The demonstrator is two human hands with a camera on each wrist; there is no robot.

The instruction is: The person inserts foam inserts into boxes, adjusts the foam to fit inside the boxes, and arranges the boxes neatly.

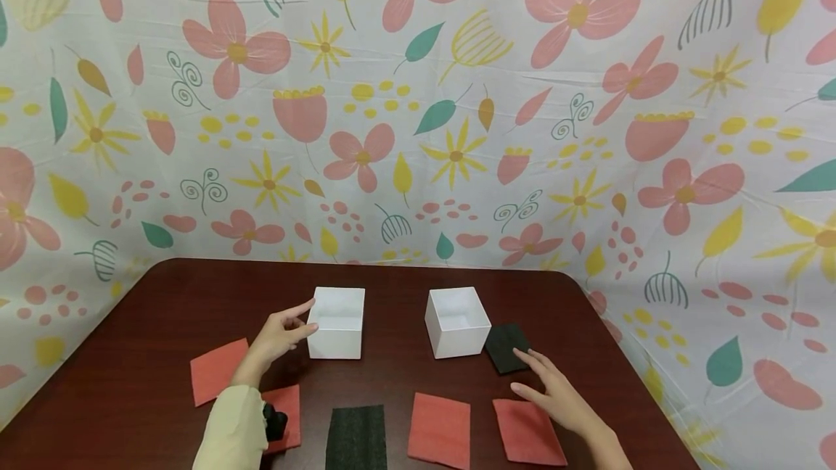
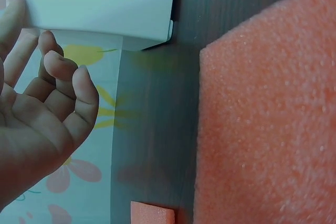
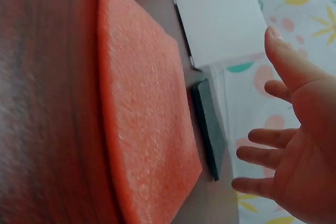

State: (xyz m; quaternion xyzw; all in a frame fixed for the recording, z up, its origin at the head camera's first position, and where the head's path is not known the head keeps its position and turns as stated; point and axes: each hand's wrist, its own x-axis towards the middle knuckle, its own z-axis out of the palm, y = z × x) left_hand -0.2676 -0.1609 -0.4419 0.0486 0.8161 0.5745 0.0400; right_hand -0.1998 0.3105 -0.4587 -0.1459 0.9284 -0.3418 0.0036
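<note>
In the head view my left hand (image 1: 277,336) is at the left side of a white open-topped box (image 1: 334,343). Its thumb and forefinger reach the box's edge, while the other fingers curl loosely in the left wrist view. My right hand (image 1: 555,392) hovers with spread fingers, holding nothing. Its fingertips are near a black foam square (image 1: 506,347), and an orange-red foam square (image 1: 530,432) lies below the hand. Just left of the black square stands a second white box (image 1: 457,336). The right wrist view shows the right palm, empty.
Along the front of the dark brown table (image 1: 392,376) lie another black square (image 1: 356,437) and an orange-red square (image 1: 440,430). Two more orange-red squares, one at far left (image 1: 218,372) and one partly behind the sleeve (image 1: 287,405), flank the left forearm. A flower-patterned curtain (image 1: 418,129) surrounds the table.
</note>
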